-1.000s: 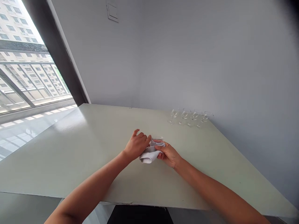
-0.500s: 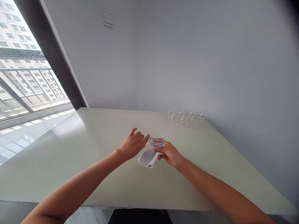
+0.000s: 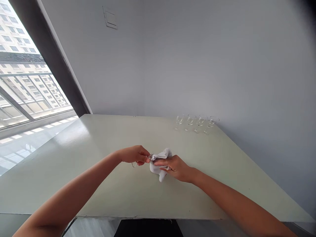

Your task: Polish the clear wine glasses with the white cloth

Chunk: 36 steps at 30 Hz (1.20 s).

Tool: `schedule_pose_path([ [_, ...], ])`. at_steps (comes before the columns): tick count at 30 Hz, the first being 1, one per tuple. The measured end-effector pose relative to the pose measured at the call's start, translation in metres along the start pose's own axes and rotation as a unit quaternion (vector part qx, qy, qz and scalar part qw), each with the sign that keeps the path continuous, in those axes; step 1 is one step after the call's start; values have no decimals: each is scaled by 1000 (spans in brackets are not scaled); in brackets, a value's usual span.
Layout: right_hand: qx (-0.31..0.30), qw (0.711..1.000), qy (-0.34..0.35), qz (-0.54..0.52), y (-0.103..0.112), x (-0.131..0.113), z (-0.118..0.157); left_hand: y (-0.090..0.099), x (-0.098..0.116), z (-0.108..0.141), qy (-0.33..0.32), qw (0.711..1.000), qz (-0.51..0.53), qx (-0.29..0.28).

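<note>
My left hand (image 3: 138, 155) is closed in a pinch on the stem of a clear wine glass (image 3: 134, 164), whose round foot shows just below the fingers. The bowl of that glass is hidden in a white cloth (image 3: 156, 168). My right hand (image 3: 175, 167) grips the cloth from the right, its fingers pressed into the folds around the glass. Both hands are above the near middle of the table, close together. A loose end of the cloth hangs below the right fingers.
Several clear stemmed glasses (image 3: 200, 122) stand upright in a row at the table's far right. The pale table (image 3: 106, 191) meets grey walls at the back. A window (image 3: 29, 75) is at the left, and a light switch (image 3: 111, 18) is on the wall.
My left hand has turned and closed from spread fingers onto the glass stem. My right hand has shifted slightly, and the cloth is now bunched around the glass, whose foot shows at the left.
</note>
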State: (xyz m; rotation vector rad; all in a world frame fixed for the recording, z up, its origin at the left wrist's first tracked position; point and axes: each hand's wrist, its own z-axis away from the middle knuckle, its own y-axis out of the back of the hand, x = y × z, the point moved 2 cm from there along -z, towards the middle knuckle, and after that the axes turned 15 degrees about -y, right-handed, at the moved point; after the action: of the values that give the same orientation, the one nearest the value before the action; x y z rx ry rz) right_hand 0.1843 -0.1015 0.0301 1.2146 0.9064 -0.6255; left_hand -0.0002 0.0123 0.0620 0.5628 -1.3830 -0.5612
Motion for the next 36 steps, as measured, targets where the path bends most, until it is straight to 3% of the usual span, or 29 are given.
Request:
schedule_pose_path([
  [1,6,1000,-12,-23,-1,2,-1,-1,2,1,6,1000,-16,0],
  [3,27,987,-74,-141,-4,7,-6,-4,6,-1,17,987,-148,59],
  [4,37,969,-108,-217,-6,9,-8,-6,9,-2,15,963,-248,104],
  [6,48,919,-154,-359,-9,9,-12,-13,17,-5,-5,877,-443,186],
  [8,42,877,-167,-450,-13,5,-13,-19,22,-7,-39,799,-557,224],
  [10,30,863,-162,-478,-15,0,-11,-21,23,-8,-66,776,-584,229],
  [12,26,886,-147,-440,-16,-1,-8,-16,21,-6,-75,803,-548,221],
  [15,35,963,-77,-257,-13,5,-3,-4,15,0,-41,901,-391,185],
  [17,40,995,0,-88,-11,11,-2,0,11,4,-13,968,-225,108],
  [19,41,997,54,31,-11,16,-2,0,9,7,11,997,-77,13],
  [21,48,997,45,28,-13,19,-4,-2,10,8,22,999,-39,-17],
  [23,62,993,-24,-97,-14,19,-8,-5,14,7,17,987,-148,59],
  [24,70,978,-66,-185,-15,18,-10,-7,17,6,7,964,-239,116],
  [26,69,924,-133,-353,-18,14,-11,-13,25,4,-23,883,-419,211],
  [28,54,868,-160,-467,-22,6,-11,-19,32,3,-59,807,-532,249],
  [30,38,840,-165,-516,-27,-2,-8,-20,34,3,-92,773,-572,258],
  [32,26,854,-154,-496,-30,-6,-4,-17,34,5,-111,776,-566,256],
  [34,18,910,-124,-395,-31,-5,0,-12,33,7,-117,805,-527,247],
  [36,29,976,-63,-206,-28,0,3,-9,30,8,-119,854,-454,224],
])
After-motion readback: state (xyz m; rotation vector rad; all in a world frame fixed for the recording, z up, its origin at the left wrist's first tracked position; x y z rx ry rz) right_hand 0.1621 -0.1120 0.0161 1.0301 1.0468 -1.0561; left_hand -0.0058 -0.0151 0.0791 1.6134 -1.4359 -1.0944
